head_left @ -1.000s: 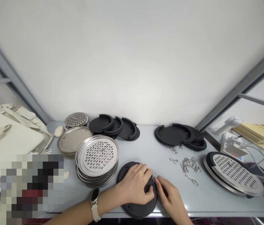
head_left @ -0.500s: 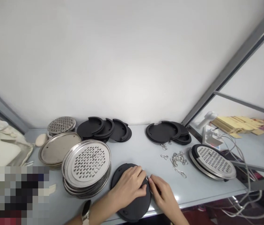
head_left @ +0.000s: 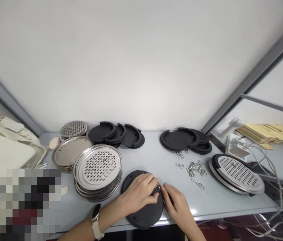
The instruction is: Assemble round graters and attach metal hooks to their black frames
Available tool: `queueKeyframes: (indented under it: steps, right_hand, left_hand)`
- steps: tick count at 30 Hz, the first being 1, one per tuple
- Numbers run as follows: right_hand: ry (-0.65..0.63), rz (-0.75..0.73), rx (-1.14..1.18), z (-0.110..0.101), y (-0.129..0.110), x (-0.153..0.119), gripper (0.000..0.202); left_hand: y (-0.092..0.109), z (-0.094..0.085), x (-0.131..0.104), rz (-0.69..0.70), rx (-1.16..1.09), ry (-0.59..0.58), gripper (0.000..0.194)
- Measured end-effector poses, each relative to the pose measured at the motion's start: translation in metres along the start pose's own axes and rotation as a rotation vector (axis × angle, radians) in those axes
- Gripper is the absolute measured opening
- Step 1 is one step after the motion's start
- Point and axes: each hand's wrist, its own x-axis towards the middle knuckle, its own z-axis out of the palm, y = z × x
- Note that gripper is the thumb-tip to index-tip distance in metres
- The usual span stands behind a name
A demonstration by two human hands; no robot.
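Note:
A round black disc lies at the table's front edge. My left hand rests across it, fingers curled over its upper right part, holding it. At the disc's right rim, my right hand pinches a small metal clip; its lower part is hidden by the fingers. Several loose metal clips are scattered to the right. Left of the disc stands a stack of round metal grater plates, with plain metal plates behind it.
Black discs lie along the wall in a left group and a right group. Grater plates with a black disc sit at the right. Cables, yellow pieces and a cream bag flank the table.
The view has shifted, so the table items appear slightly higher and mostly farther right. Both hands stay at the disc's right rim, with the clip still between the right fingers.

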Motion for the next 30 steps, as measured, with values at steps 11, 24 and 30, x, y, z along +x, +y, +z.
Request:
queueKeyframes:
  steps: [11, 24, 30]
  right_hand:
    - [-0.020, 0.027, -0.028, -0.003, -0.005, 0.004, 0.028]
    - [-0.281, -0.085, 0.013, -0.023, 0.009, 0.082, 0.032]
    - [-0.400, -0.216, 0.040, -0.023, 0.014, 0.123, 0.035]
  left_hand:
    - [0.005, -0.007, 0.000, -0.009, 0.040, -0.002, 0.009]
    - [-0.005, 0.009, 0.017, -0.181, 0.361, 0.101, 0.014]
    - [-0.002, 0.026, 0.031, -0.332, 0.473, 0.168, 0.034]
